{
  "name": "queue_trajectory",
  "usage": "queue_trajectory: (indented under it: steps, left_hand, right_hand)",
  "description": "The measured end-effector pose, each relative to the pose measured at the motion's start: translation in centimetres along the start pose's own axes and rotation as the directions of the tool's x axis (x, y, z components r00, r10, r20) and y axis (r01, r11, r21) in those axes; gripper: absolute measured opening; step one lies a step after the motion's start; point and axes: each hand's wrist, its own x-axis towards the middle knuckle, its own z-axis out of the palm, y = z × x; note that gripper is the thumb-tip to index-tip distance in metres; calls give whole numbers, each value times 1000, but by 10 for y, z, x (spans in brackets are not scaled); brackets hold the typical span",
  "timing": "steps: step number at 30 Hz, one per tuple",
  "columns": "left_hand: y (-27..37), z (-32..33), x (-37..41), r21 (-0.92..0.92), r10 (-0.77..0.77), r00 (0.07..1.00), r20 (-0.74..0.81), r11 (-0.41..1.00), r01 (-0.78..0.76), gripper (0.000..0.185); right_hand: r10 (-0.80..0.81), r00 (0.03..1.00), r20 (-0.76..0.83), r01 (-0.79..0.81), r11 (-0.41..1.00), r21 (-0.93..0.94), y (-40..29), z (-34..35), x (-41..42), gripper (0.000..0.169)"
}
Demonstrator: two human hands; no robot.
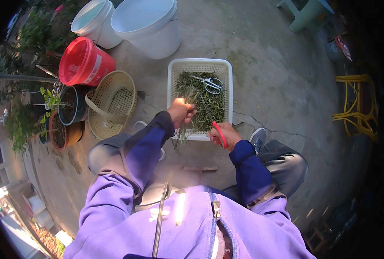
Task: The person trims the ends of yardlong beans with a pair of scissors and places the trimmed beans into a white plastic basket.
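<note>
A white plastic basket (229,97) stands on the ground before me, holding a heap of cut green stems (208,111). My left hand (181,112) grips a bunch of thin green stalks (189,95) over the basket's left side; their ends hang past the near rim. My right hand (226,136) is closed on red-handled scissors (220,134) at the near right corner, the blades pointing up and left over the cut stems. White-handled scissors (211,85) lie on the heap towards the far right, touched by neither hand.
Left of the basket stand a beige woven-look plastic basket with a handle (132,97), a red bucket (106,60) and plant pots (65,132). Two white buckets (159,40) are beyond. A pale green stool (300,16) and a yellow chair (352,113) stand to the right. My shoe (258,137) is near the basket.
</note>
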Motion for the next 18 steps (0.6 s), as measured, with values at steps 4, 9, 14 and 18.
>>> queue_trajectory:
  steps: [4,9,14,18]
  left_hand:
    - [2,6,-7,77,-4,997,75,997,-2,8]
    - [-5,10,-11,84,-109,983,151,992,97,9]
    - [-13,21,-14,159,-177,980,86,974,162,15]
    - [-22,22,-11,224,-182,980,76,961,161,13]
  right_hand:
    - [16,998,67,-12,998,-54,-1,7,2,20]
    - [5,996,94,-4,1000,-16,-6,8,5,20]
    - [28,996,90,-24,999,-44,-9,9,7,21]
    - [53,995,82,-48,997,-55,-1,12,13,23]
